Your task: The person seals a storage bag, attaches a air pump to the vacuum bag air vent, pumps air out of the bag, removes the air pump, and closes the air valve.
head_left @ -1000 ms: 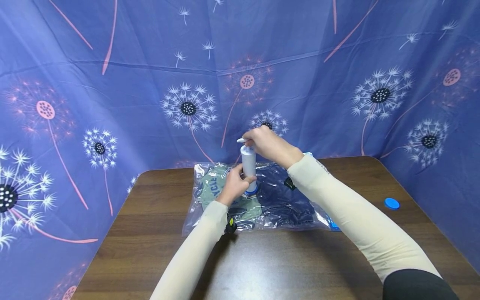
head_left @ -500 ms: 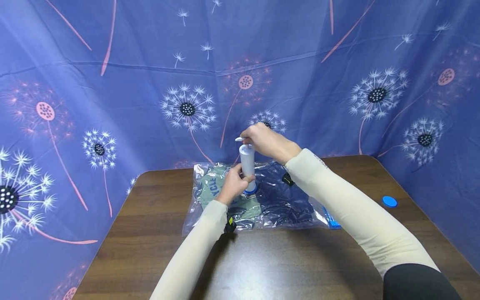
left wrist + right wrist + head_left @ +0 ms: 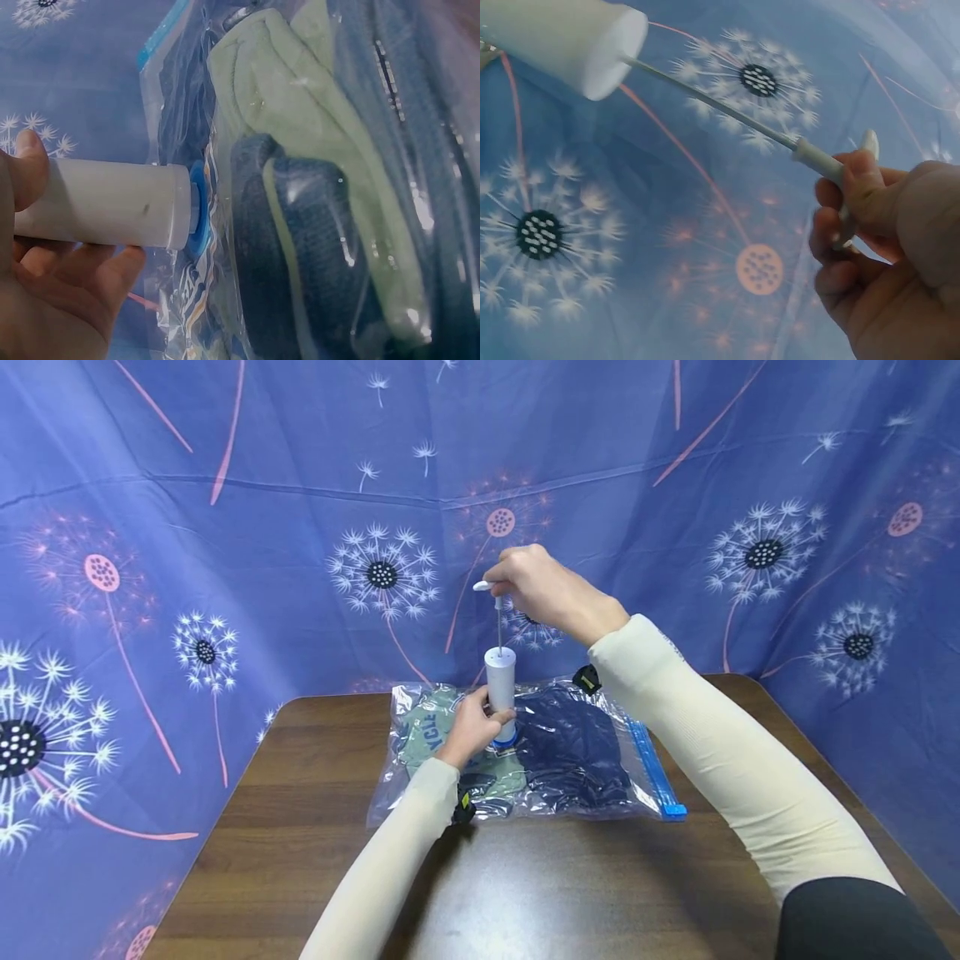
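Note:
A white hand pump (image 3: 500,681) stands upright on the blue valve (image 3: 504,742) of a clear vacuum storage bag (image 3: 555,806). Folded green and dark blue clothes (image 3: 300,97) lie inside the bag. My left hand (image 3: 474,727) grips the pump's barrel low down; in the left wrist view its thumb and fingers wrap the barrel (image 3: 112,202). Above, my right hand (image 3: 543,589) holds the white pump handle (image 3: 483,586). The thin metal rod (image 3: 712,103) is drawn out of the barrel's top, and the right wrist view shows fingers curled round the handle.
The bag lies across the back of a brown wooden table (image 3: 322,793), its blue zip slider (image 3: 673,812) at the right end. A blue curtain (image 3: 300,527) with dandelion prints hangs right behind the table. My right sleeve (image 3: 697,752) crosses over the table's right side.
My right hand has risen with the handle, so the metal rod now shows above the barrel. My left hand keeps its hold on the barrel. The blue disc at right is now out of sight.

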`<state>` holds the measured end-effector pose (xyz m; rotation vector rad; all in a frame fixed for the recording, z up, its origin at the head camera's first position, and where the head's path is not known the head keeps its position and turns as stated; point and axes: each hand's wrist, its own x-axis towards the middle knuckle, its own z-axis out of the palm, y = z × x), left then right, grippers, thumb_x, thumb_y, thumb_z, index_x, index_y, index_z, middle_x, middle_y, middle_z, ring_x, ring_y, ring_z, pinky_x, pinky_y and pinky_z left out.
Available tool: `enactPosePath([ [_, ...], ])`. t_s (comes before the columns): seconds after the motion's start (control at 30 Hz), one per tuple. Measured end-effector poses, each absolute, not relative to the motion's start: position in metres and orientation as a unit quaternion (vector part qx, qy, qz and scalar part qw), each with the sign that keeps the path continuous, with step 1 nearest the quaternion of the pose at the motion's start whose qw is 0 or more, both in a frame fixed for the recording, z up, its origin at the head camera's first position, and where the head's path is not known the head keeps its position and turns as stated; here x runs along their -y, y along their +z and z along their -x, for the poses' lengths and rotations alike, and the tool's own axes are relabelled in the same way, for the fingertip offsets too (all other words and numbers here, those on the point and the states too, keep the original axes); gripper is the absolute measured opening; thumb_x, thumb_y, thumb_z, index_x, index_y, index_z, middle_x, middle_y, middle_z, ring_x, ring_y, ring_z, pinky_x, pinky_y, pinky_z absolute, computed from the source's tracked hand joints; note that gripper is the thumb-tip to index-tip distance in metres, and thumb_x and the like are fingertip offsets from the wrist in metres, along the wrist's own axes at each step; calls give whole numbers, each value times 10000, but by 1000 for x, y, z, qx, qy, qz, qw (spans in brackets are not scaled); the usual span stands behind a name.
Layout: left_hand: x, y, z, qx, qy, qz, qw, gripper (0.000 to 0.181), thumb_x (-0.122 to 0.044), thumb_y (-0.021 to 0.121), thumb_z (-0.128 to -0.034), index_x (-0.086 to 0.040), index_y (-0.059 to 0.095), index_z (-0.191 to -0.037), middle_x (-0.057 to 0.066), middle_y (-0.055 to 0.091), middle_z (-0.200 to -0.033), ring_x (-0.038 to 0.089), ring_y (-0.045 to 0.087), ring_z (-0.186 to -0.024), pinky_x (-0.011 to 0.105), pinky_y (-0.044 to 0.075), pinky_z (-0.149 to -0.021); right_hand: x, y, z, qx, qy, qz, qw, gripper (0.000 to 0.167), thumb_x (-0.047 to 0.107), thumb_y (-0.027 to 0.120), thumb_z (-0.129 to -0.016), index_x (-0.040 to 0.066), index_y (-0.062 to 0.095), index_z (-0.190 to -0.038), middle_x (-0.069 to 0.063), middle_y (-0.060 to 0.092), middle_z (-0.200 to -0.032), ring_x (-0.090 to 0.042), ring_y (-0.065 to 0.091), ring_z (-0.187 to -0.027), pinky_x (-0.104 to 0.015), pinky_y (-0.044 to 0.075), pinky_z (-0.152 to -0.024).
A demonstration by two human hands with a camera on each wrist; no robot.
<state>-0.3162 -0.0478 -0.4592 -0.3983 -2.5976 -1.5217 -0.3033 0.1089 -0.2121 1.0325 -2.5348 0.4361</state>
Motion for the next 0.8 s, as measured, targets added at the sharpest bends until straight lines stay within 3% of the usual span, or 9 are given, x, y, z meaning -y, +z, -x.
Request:
enactPosePath([
  [0.17,47,-462,316,855,-499,135,56,415,-154,795,-899,-32,654,-1269,178,721,-1210,305,722,-1096,385,609,-925,-112,-206,299,886,165,-362,240,274,-46,596,-1003,37,755,-1210,-132,711,-1078,-261,722,-1013,-346,612,-831],
  [0.33,47,-462,316,854,-500,133,58,406,-144,796,-896,-28,654,-1259,176,723,-1208,299,724,-1090,377,609,-923,-112,-206,301,873,182,-363,271,263,-10,583,-1021,0,731,-1239,-162,714,-1113,-274,729,-1017,-356,611,-888],
  [0.57,48,-459,315,854,-499,137,57,404,-146,791,-902,-22,650,-1260,177,720,-1213,301,725,-1079,384,612,-915,-110,-225,308,882,188,-369,226,207,-23,619,-998,-11,756,-1153,-163,735,-996,-286,730,-919,-363,609,-770],
  [0.8,48,-459,316,851,-504,139,52,398,-144,786,-908,-22,649,-1262,177,717,-1218,297,720,-1095,386,608,-924,-107,-272,314,900,179,-365,160,263,-136,611,-947,-12,750,-1132,-163,754,-1011,-287,736,-954,-363,623,-833],
])
